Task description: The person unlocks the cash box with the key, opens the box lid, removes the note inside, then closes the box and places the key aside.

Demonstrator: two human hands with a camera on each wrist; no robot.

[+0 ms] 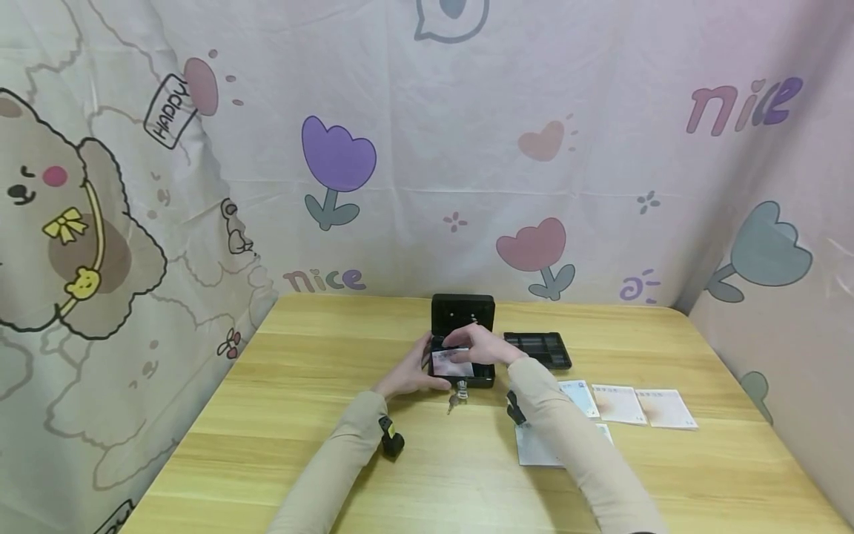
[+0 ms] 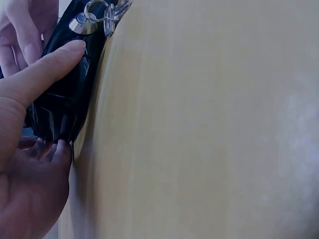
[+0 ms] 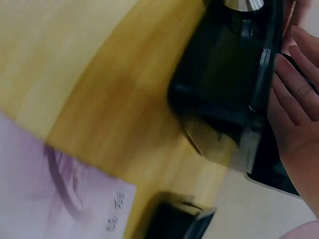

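A small black cash box point(image 1: 482, 381) stands with its lid point(image 1: 460, 305) raised. My left hand point(image 1: 410, 371) grips its left side, thumb along the front wall and fingers at the side, as the left wrist view shows. Keys point(image 1: 453, 402) on a ring hang from the silver lock point(image 2: 82, 24) on the front. A printed card point(image 1: 460, 367) with pinkish and purple shading lies in the box opening. Over it, my right hand point(image 1: 482, 345) reaches in from the right, fingertips at the card. In the right wrist view its fingers point(image 3: 299, 92) extend over the box's rim.
A black compartment tray point(image 1: 547, 350) lies right of the box. Further right are a bluish card point(image 1: 580, 398) and two pinkish cards point(image 1: 619, 404), point(image 1: 667, 409) in a row. A pale stack point(image 1: 534, 449) sits partly under my right forearm. A patterned cloth hangs behind the table.
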